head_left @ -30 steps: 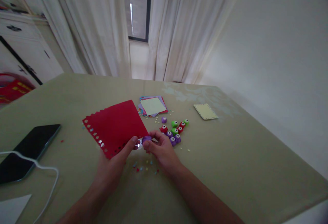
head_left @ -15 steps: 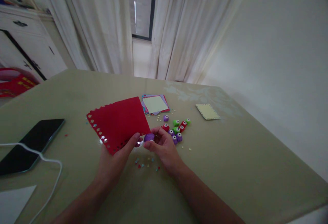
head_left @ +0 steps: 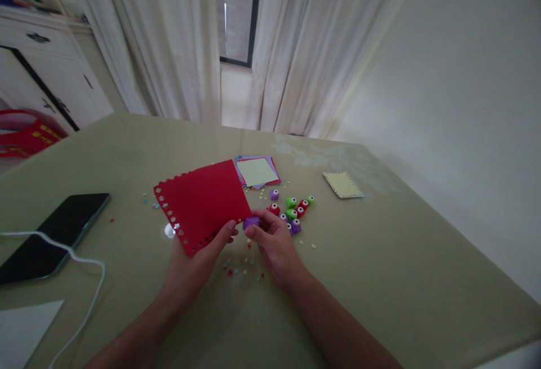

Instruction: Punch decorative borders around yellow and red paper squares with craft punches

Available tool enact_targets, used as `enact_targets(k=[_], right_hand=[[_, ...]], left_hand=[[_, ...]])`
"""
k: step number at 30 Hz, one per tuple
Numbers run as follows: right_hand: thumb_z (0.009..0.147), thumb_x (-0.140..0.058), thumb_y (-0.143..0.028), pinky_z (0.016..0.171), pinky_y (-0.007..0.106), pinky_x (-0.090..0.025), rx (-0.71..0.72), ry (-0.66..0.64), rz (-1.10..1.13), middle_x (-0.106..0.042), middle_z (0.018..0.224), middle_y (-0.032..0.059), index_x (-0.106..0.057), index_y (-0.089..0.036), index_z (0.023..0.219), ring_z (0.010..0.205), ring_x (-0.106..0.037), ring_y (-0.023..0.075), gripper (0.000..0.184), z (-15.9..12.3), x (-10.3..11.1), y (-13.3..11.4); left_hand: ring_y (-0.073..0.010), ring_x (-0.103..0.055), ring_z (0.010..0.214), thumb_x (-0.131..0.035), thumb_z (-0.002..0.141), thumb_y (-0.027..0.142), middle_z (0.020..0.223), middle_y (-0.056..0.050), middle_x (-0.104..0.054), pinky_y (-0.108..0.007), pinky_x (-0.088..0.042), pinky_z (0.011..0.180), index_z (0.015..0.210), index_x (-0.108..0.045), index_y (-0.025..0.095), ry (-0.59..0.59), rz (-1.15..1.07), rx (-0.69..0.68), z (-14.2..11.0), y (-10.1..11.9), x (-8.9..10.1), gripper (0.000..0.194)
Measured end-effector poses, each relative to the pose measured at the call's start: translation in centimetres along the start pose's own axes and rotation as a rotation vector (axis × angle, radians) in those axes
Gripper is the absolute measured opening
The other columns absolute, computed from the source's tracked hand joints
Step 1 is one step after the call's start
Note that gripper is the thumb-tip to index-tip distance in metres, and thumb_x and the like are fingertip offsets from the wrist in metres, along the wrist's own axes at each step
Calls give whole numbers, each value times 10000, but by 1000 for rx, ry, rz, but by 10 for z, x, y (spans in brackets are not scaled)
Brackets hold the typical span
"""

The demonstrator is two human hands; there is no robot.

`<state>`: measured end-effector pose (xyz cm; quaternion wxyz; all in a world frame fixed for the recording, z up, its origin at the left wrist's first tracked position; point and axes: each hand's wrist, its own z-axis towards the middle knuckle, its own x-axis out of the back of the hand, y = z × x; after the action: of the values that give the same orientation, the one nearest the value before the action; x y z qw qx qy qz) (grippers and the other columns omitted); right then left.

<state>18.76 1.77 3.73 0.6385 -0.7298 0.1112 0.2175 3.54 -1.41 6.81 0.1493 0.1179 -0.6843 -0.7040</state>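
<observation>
My left hand (head_left: pixel 200 259) grips the lower edge of a red paper sheet (head_left: pixel 207 203), its thumb on top. Small cut-out shapes run along the sheet's left and lower edges, and its upper edge is scalloped. Between the fingers of my right hand (head_left: pixel 274 245) is a purple craft paper punch (head_left: pixel 251 222), held at the sheet's lower right corner. Just beyond that hand lies a cluster of small red, green and purple punches (head_left: pixel 291 213) with white tops. Tiny punched paper bits (head_left: pixel 245 271) are scattered on the table under my hands.
Behind the red sheet lies a stack of coloured paper (head_left: pixel 257 172). A cream sheet with punched edges (head_left: pixel 343 185) rests to the right. On the left are a black phone (head_left: pixel 63 234), a white cable (head_left: pixel 91 263) and a white paper (head_left: pixel 27 329).
The red sheet and both hands have shifted slightly to the right. The purple punch now sits closer against the sheet's corner, and a red bit shows on the table below it.
</observation>
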Motion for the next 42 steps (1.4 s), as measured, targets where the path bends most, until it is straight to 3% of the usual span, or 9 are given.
enact_targets(k=[7,14,32,42], right_hand=[[601,-1031,-345,704,260,-527,-72,23,22,-781,821,-3,-766,-204,897,710,-679,143,422,-6,-4,-7],[641,-1009,-371,713,252,-509,-42,-27,-19,-779,839,4,-831,-203,956,711,-651,132,399,-5,-4,-8],[682,-981,-434,690,269,-519,-31,-49,-97,-752,787,6,-795,-197,902,681,-644,142,372,-5,0,-8],[652,-1007,-435,698,262,-579,-97,-27,-28,-753,830,2,-774,-194,906,713,-678,137,421,-6,-1,-7]], left_hand=[[-275,-815,757,-861,752,404,880,-43,-854,-376,-684,707,942,-770,237,-1,32,-50,1,-1,-1,269],[-302,-812,876,-819,796,424,960,-54,-855,-443,-672,835,931,-806,262,-45,109,-118,3,-5,3,212],[-295,-808,886,-807,809,387,950,-44,-855,-419,-667,832,1048,-799,271,-117,98,-137,6,-5,3,266],[-289,-809,921,-804,839,388,1004,-51,-863,-415,-656,844,1047,-808,260,-156,138,-133,10,-18,7,244]])
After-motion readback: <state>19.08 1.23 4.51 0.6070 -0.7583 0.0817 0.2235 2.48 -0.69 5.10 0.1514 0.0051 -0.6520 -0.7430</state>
